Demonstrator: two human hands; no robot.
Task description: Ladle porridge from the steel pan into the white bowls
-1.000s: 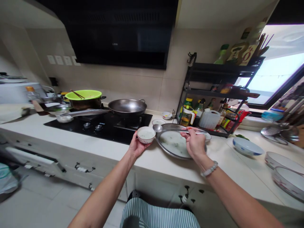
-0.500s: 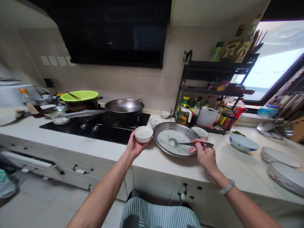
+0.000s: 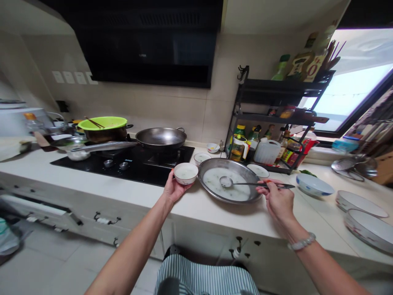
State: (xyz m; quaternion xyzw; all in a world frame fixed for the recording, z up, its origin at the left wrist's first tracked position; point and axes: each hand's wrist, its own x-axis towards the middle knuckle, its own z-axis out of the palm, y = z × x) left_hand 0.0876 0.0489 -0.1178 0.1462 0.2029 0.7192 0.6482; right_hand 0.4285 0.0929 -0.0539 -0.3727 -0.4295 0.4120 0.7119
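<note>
My left hand (image 3: 175,189) grips a small white bowl (image 3: 186,178) of pale, porridge-like liquid, just left of a wide metal basin (image 3: 211,195). Thin white porridge (image 3: 216,179) with green bits fills part of the basin. My right hand (image 3: 278,199) is closed round the dark handle of a ladle (image 3: 226,182), whose metal head lies at the surface of the porridge. Behind the basin stand two more small filled bowls, one bowl (image 3: 202,158) at the back left and another bowl (image 3: 258,170) at the back right, partly hidden by the rim.
On the black hob (image 3: 135,172) sit a steel wok (image 3: 160,138) and a pot under a green basin (image 3: 102,123) with chopsticks. A black rack (image 3: 282,119) of bottles stands behind. Larger bowls, including a blue-patterned bowl (image 3: 315,185), stand at right. A drawer (image 3: 37,209) is pulled out lower left.
My right hand has moved to the right, away from the basin's middle. The ladle's head has shifted slightly right and shows more of its hollow. My left hand and its bowl stay put.
</note>
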